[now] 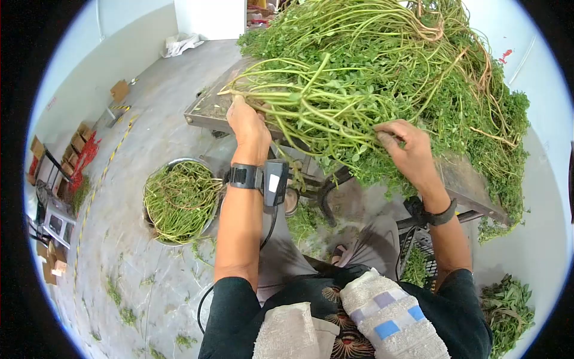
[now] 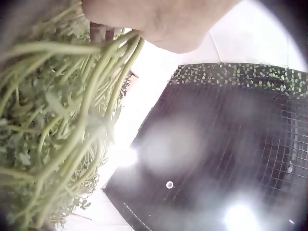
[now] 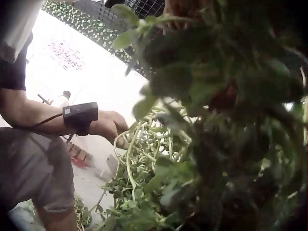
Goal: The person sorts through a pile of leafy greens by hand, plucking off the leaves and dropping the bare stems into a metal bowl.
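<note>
My left hand (image 1: 248, 122) grips a bunch of long green leafy stems (image 1: 305, 105) by its pale cut ends, over the near left edge of the table. In the left wrist view the thick stems (image 2: 89, 103) run down from under that hand. Further right, my right hand (image 1: 409, 146) has thumb and fingers curled at the leafy part of the same bunch, pinching among its stems. Leaves (image 3: 168, 72) cover most of the right wrist view, where the left hand (image 3: 109, 126) shows beyond them, on the stem ends.
A big heap of the same greens (image 1: 394, 54) covers most of the table (image 1: 218, 99). On the floor at left stands a round metal basin (image 1: 206, 230) full of stems. A crate (image 1: 427, 245) with greens sits below the table at right. Loose sprigs (image 1: 113, 290) litter the floor.
</note>
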